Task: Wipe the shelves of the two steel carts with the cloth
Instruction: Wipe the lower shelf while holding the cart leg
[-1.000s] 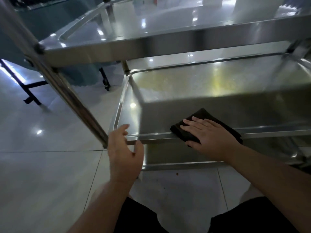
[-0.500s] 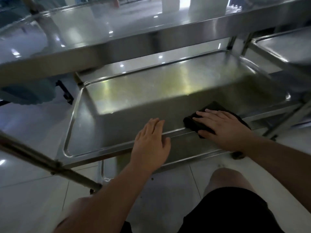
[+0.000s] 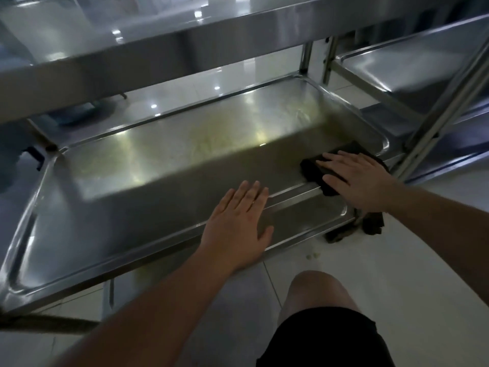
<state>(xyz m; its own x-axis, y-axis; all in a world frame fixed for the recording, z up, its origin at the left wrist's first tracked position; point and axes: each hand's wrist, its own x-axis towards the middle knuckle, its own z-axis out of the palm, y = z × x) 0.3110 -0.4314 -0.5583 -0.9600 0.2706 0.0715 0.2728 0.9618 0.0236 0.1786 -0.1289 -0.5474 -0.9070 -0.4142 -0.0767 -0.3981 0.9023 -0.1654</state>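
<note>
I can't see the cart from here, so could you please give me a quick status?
Right hand flat on dark folded cloth, middle steel shelf, right end. Left hand open, empty, over front rim. Nothing in the way.

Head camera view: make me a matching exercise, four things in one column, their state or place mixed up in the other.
1. left hand
2. right hand
3. cloth
4. second cart

A. dark, pinned on the shelf's near right corner
B. pressing flat on the cloth
C. far right, beside the near cart
D. flat and empty at the shelf's front rim

Pairs: 1-D, 2-B, 3-A, 4-C
</note>
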